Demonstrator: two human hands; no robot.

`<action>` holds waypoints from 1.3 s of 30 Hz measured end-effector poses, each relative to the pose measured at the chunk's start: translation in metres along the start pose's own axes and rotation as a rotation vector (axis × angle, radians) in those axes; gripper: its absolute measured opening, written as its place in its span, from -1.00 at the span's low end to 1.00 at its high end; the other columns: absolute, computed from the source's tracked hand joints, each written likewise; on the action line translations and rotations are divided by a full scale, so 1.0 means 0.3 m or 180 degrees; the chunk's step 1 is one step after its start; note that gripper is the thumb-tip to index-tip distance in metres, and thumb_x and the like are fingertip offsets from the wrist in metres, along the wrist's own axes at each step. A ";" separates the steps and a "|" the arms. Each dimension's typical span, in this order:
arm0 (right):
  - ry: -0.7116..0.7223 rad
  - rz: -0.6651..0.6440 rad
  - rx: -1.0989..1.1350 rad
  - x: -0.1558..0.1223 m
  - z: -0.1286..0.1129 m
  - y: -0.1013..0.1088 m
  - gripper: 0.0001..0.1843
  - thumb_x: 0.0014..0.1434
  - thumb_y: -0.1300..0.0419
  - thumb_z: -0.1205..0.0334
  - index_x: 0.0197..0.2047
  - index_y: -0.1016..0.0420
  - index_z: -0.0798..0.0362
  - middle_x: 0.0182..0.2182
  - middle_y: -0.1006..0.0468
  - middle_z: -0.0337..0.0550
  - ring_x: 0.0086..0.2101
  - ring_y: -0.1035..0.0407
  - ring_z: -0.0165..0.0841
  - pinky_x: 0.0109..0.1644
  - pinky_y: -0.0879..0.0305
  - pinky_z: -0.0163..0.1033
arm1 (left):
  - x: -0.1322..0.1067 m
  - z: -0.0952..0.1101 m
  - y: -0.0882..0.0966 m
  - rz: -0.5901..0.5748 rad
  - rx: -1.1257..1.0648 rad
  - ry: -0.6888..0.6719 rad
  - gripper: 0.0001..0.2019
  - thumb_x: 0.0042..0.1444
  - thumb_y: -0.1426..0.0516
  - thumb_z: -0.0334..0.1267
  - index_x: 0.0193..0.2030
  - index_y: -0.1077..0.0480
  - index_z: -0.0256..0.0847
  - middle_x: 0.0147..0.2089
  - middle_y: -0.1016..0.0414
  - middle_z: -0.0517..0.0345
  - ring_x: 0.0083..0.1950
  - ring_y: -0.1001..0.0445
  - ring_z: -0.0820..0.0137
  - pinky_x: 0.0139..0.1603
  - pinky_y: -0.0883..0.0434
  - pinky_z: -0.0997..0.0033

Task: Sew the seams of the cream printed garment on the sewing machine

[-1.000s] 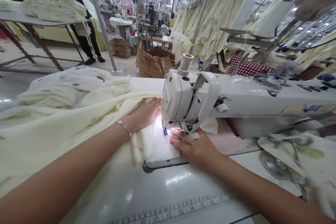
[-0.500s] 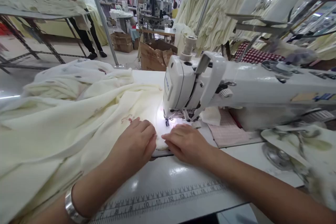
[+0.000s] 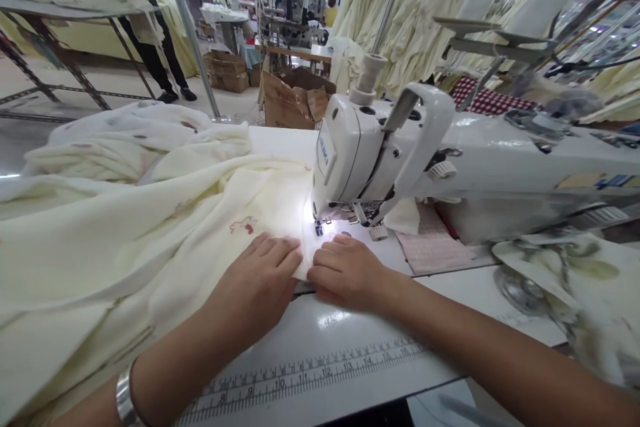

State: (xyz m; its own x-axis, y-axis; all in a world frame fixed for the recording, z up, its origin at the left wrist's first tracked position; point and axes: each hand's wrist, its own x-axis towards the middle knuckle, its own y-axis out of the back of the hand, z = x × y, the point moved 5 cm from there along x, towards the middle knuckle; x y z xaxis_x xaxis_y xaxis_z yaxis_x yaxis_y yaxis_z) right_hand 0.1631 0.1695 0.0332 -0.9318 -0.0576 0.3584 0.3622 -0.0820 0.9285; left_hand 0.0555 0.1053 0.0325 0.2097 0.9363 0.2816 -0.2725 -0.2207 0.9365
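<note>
A large cream fabric (image 3: 150,213) with small printed motifs lies bunched over the left of the sewing table (image 3: 350,347). Its near edge runs under the needle of a white sewing machine (image 3: 380,147), lit by the machine's lamp. My left hand (image 3: 257,280) rests flat on the fabric just in front of the needle, fingers together. My right hand (image 3: 345,273) presses the fabric's corner beside it, fingertips close to the presser foot. A metal bangle (image 3: 123,400) sits on my left wrist.
A printed ruler (image 3: 310,373) runs along the table's front edge. Patterned cloth pieces (image 3: 565,280) lie at the right. Cardboard boxes (image 3: 295,100), hanging cream garments (image 3: 415,20) and a person (image 3: 150,33) at a metal rack table stand behind.
My left hand has drawn back from beside the machine head to the near edge of the fabric. My right hand slid slightly back too. The view has shifted downward.
</note>
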 end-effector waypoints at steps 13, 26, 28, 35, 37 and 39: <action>-0.0614 -0.0513 0.0228 -0.022 0.044 -0.011 -0.73 0.27 0.03 0.28 -0.36 -0.45 0.09 -0.46 -0.39 -0.17 -0.42 -0.16 -0.37 -0.35 -0.02 -0.24 | 0.085 -0.043 -0.044 -0.0390 -0.0026 0.0254 -0.72 0.22 0.10 -0.29 0.00 -0.26 -0.31 0.23 -0.26 -0.18 0.32 -0.11 0.09 0.26 -0.02 -0.22; -0.1087 -0.0129 0.0758 -0.088 0.059 -0.002 -0.69 0.28 0.06 0.27 -0.32 -0.49 0.05 -0.53 -0.33 -0.22 -0.47 -0.15 -0.39 -0.34 -0.04 -0.25 | 0.099 -0.006 -0.059 -0.0180 -0.0260 0.0136 -0.74 0.19 0.07 -0.29 -0.02 -0.23 -0.34 0.11 -0.36 -0.21 0.25 -0.20 0.08 0.25 0.07 -0.29; -0.1110 -0.0057 0.0825 -0.090 0.058 0.001 -0.70 0.27 0.05 0.28 -0.33 -0.50 0.06 -0.53 -0.34 -0.22 -0.47 -0.18 -0.39 -0.33 -0.07 -0.25 | 0.101 -0.001 -0.045 0.0037 -0.0142 0.0011 -0.81 0.19 0.06 -0.33 -0.15 -0.31 -0.30 0.07 -0.38 -0.16 0.15 -0.29 0.11 0.23 -0.01 -0.25; -0.1728 0.0286 0.1037 -0.108 0.145 -0.014 -0.56 0.36 0.20 0.27 -0.27 -0.50 0.09 -0.50 -0.47 -0.18 -0.50 -0.35 -0.43 -0.41 -0.23 -0.31 | 0.107 0.010 -0.031 0.0101 -0.0461 -0.0481 -0.75 0.23 0.06 -0.42 -0.32 -0.43 -0.23 -0.22 -0.43 0.06 -0.19 -0.33 0.34 -0.13 -0.34 0.28; -0.2019 0.0363 0.0954 -0.121 0.179 -0.020 -0.45 0.36 0.35 0.35 -0.21 -0.48 0.13 -0.46 -0.51 -0.13 -0.52 -0.36 -0.44 -0.46 -0.25 -0.33 | 0.107 0.004 -0.030 0.0075 -0.0412 -0.0436 -0.76 0.23 0.05 -0.40 -0.32 -0.44 -0.21 -0.20 -0.44 0.08 -0.18 -0.33 0.33 -0.11 -0.31 0.26; -0.2140 0.0367 0.0836 -0.132 0.187 -0.013 -0.48 0.37 0.31 0.32 -0.20 -0.49 0.12 -0.41 -0.53 -0.10 -0.45 -0.40 -0.41 -0.40 -0.30 -0.30 | 0.104 0.004 -0.031 0.0014 -0.0350 -0.0451 -0.76 0.22 0.04 -0.40 -0.31 -0.45 -0.20 -0.18 -0.45 0.09 -0.16 -0.34 0.33 -0.08 -0.29 0.23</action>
State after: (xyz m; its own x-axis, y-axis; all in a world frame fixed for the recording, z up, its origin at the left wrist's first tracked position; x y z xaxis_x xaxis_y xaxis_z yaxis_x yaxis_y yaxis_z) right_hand 0.1972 0.2279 0.0208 -0.7320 0.5789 0.3593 0.5200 0.1338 0.8436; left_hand 0.0656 0.1364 0.0329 0.3363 0.8859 0.3195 -0.3730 -0.1862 0.9089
